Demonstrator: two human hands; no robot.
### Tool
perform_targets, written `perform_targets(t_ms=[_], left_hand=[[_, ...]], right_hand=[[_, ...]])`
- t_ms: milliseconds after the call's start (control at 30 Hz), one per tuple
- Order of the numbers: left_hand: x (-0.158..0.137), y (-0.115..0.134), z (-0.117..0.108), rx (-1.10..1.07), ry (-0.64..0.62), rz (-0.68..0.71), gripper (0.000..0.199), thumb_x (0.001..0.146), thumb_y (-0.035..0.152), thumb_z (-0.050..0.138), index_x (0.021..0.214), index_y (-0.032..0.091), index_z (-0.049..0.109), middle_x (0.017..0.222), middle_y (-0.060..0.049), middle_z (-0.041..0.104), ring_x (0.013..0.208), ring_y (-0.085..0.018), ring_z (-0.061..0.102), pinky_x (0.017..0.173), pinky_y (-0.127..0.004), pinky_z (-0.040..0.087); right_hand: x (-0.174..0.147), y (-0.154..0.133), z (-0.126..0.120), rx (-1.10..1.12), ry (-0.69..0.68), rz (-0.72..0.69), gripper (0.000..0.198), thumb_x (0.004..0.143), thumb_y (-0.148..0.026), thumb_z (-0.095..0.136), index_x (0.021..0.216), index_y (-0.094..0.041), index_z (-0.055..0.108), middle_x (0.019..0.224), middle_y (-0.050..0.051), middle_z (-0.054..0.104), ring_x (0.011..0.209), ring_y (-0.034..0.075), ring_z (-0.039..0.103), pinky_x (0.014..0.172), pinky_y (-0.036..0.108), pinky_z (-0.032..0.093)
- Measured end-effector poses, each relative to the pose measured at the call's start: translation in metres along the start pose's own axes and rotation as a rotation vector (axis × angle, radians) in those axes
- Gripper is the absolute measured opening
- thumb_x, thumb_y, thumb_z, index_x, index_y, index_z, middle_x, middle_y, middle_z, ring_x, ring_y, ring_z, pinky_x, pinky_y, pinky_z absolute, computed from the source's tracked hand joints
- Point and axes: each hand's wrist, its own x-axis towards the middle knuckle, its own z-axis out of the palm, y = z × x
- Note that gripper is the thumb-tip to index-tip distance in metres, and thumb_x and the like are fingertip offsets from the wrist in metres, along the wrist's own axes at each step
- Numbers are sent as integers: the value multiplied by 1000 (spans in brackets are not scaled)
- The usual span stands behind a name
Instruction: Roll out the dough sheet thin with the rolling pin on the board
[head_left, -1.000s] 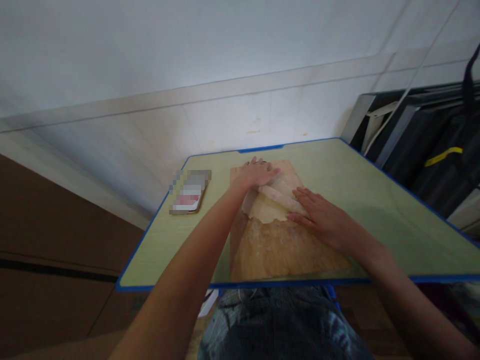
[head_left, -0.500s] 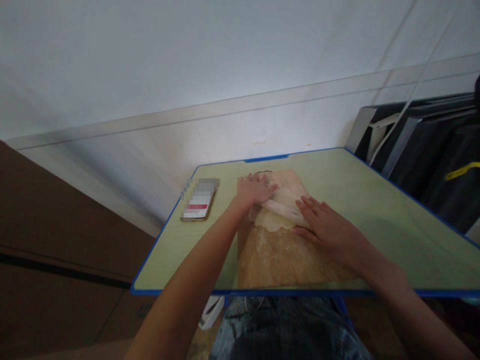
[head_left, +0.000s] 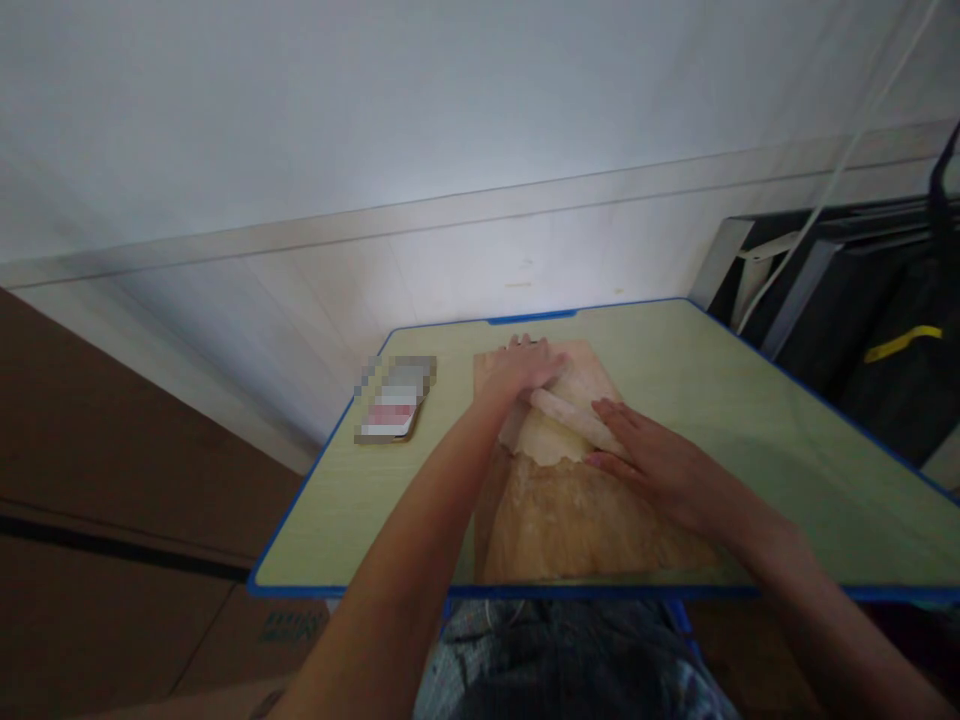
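A pale rolling pin (head_left: 574,417) lies slantwise across a thin sheet of dough (head_left: 541,443) with an uneven near edge. Under the dough is a wooden board (head_left: 570,525), dusted with flour in places. My left hand (head_left: 525,365) rests over the pin's far left end, fingers stretched forward, covering that end. At the near right end, my right hand (head_left: 646,447) lies over the pin with its fingers extended and the thumb apart, close to the dough's edge. Both palms are hidden from above.
The board lies on a light green table (head_left: 750,450) with a blue rim. A phone (head_left: 397,400), partly blurred out, is at the left. Behind stands a white wall (head_left: 450,270). Dark flat panels (head_left: 847,300) lean at the right; a brown box (head_left: 135,480) is at the left.
My left hand has shifted slightly forward and to the right. My right hand stays nearly in place on the pin. The whole view has moved a little.
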Motion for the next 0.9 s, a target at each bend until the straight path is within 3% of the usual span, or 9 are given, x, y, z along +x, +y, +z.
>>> perform_targets(t_ms=[167,400,567,767,900], left_hand=[[-2,1,-1,31,-37,39,63,89,57,20,138,18,34,147,-12,31,136,-30,25,106,-48,27],[-29,-8,-1,137,-64,36,60,90,55,19,140,24,29,148,-10,30,135,-30,27,106,-52,24],[-44,-13,0,144,-67,46,58,92,53,15,141,24,28,148,-10,30,136,-30,24,107,-52,19],[-30,-12,1,94,-14,26,61,90,58,13,133,24,40,141,-11,40,128,-29,38,103,-49,28],[-16,-4,-4,29,-6,9,60,91,56,13,130,24,44,141,-9,42,128,-27,38,101,-47,33]], right_hand=[[0,-2,-4,-1,-10,-22,65,91,-56,28,132,-9,46,136,17,46,128,27,40,103,44,37],[-1,-9,-3,-117,46,-45,68,91,-56,29,129,-2,48,131,22,50,123,29,46,100,44,41],[-1,-15,1,-186,106,-56,61,91,-53,30,128,-8,49,128,21,54,121,29,48,96,46,44],[2,-10,-2,-162,80,-44,58,92,-50,31,130,-8,47,129,20,54,120,29,49,96,45,44],[4,-7,-3,-97,31,-30,62,92,-51,30,131,-5,45,130,21,52,121,28,48,98,44,43]])
